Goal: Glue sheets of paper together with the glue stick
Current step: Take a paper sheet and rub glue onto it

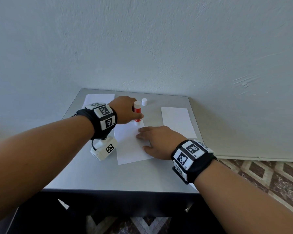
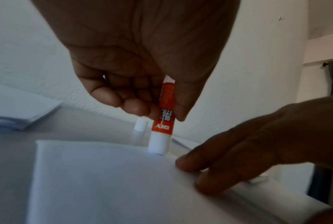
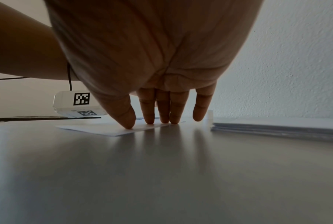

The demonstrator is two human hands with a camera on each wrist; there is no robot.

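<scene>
My left hand (image 1: 125, 110) grips a red-and-white glue stick (image 1: 137, 114), held upside down with its white end touching the far right corner of a white sheet (image 1: 132, 146) in the middle of the grey table (image 1: 125, 176). In the left wrist view the glue stick (image 2: 162, 121) is pinched between thumb and fingers, its tip on the sheet (image 2: 104, 181). My right hand (image 1: 157, 141) lies flat with straight fingers (image 3: 162, 109) pressing the sheet's (image 3: 104, 128) right edge. The white cap (image 1: 144, 101) stands behind the stick.
A stack of white sheets (image 1: 178, 121) lies at the right of the table, and another stack (image 1: 98, 98) at the far left corner. A white marker-tagged box (image 1: 104, 149) on a cable hangs below my left wrist. The wall stands right behind the table.
</scene>
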